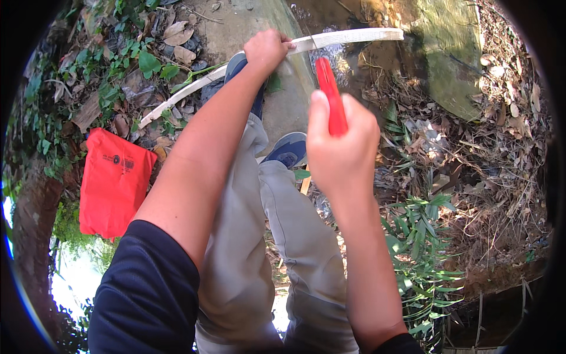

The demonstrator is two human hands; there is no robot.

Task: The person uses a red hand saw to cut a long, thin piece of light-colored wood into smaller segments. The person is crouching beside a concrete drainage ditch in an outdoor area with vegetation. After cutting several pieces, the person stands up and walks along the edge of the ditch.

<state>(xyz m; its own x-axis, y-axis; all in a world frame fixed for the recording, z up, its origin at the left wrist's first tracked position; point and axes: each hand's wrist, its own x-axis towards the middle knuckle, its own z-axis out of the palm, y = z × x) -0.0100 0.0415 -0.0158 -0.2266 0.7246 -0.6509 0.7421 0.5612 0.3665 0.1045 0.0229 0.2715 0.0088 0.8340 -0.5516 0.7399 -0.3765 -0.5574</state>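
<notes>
A long, pale strip of wood [348, 38] runs across the upper view, its right end jutting past a concrete ledge. My left hand [266, 49] is closed over the strip near its middle, pressing it by my blue shoe [236, 65]. In my right hand [342, 138] is a red-handled saw [331, 97], gripped with the thumb along the handle. Its thin blade appears almost edge-on and meets the strip just right of my left hand. How deep the blade sits in the wood cannot be made out.
A red fabric pouch [115, 183] lies at the left beside leafy ground plants. The concrete ledge [283, 112] is under my feet, with shallow brownish water [377, 59] beyond it. Dry leaves [495, 159] and a green plant [421, 253] cover the right side.
</notes>
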